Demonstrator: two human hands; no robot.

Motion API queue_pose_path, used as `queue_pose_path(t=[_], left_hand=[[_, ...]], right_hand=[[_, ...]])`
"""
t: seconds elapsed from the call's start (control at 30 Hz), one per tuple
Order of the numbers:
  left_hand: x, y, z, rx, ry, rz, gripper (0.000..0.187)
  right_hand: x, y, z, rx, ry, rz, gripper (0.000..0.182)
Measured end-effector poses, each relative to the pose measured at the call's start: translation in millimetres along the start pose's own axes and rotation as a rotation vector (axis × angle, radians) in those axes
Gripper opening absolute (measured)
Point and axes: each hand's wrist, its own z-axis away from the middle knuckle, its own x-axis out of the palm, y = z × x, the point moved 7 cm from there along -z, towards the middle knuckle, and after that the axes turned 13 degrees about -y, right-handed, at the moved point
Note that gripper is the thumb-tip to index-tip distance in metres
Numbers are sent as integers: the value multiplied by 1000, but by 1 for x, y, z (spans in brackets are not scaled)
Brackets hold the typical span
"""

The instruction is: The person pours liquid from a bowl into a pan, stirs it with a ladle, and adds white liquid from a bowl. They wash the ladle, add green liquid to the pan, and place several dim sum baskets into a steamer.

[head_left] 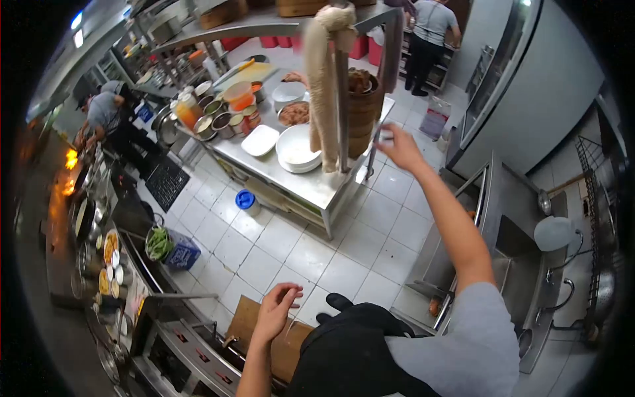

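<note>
My right hand [402, 148] is stretched forward beside the corner of the steel prep table [317, 190]. Its fingers are bent and seem apart, with nothing I can make out between them. Closest to it is a stack of bamboo steamers [362, 119]; a pale cloth [322, 86] hangs from the post left of the stack. My left hand [278, 311] is held low in front of my body, loosely curled with thumb and fingers apart and nothing in it. Below it lies a brown board [246, 319]. White bowls [297, 147] and a square white dish [260, 140] stand on the table.
A blue-lidded tub [247, 201] sits on the tiled floor. Green vegetables [159, 243] fill a container at left. Sinks [509, 278] line my right, beside a tall steel cabinet [529, 99]. One person [106, 112] works near flames; another [433, 33] stands at the back.
</note>
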Motion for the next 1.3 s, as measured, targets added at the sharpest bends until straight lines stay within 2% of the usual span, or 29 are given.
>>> queue_pose_path(t=[0.03, 0.07, 0.13, 0.2, 0.33, 0.4, 0.47, 0.53, 0.57, 0.63, 0.67, 0.73, 0.77, 0.8, 0.87, 0.93, 0.97, 1.03, 1.1, 1.2, 1.3], left_hand=[[6, 14, -21, 20, -56, -46, 31], [13, 21, -36, 33, -115, -91, 30], [23, 35, -67, 70, -169, -105, 30], [41, 45, -95, 116, -204, -94, 30], [77, 72, -146, 146, -220, -45, 34], [94, 89, -174, 211, -208, -166, 38], [105, 103, -211, 249, -154, -215, 43], [117, 134, -239, 361, 8, -347, 49], [125, 141, -259, 350, 22, -345, 49], [136, 165, -289, 451, 146, -462, 56], [141, 173, -303, 444, 160, -467, 56], [150, 193, -321, 477, 328, -756, 66], [150, 192, -334, 422, 374, -745, 71], [149, 190, -347, 406, 381, -744, 71], [147, 196, -357, 486, 513, -819, 70], [144, 192, -371, 440, 563, -778, 68], [140, 186, -380, 415, 614, -815, 68], [133, 179, -389, 385, 673, -851, 67], [132, 183, -386, 494, 754, -867, 64], [129, 183, -394, 543, 758, -849, 59], [131, 189, -394, 567, 739, -764, 54]], right_hand=[[-10, 14, -26, -119, 160, 16, 50], [-21, 14, -44, -121, 171, 91, 54], [-29, 33, -80, -34, 130, 126, 55], [-26, 45, -105, -124, 169, 236, 55], [-22, 63, -136, -196, 139, 209, 56], [-15, 72, -152, -259, 69, 163, 57], [-25, 53, -148, -273, 12, 125, 54], [-23, 56, -143, -295, -7, 65, 49], [-27, 51, -138, -263, 4, 21, 43], [-28, 53, -139, -297, -11, -7, 43], [-31, 48, -137, -320, -9, -23, 42], [-36, 51, -142, -316, -57, -78, 40], [-38, 52, -145, -388, -28, -55, 38], [-40, 52, -145, -459, 0, -34, 37], [-51, 53, -146, -456, -37, -91, 38], [-71, 48, -149, -461, -90, -185, 39], [-84, 46, -146, -376, -119, -179, 41], [-97, 53, -147, -427, -98, -191, 41], [-114, 56, -142, -451, -95, -108, 41], [-128, 74, -136, -387, -157, -221, 40], [-138, 85, -125, -355, -146, -187, 39]])
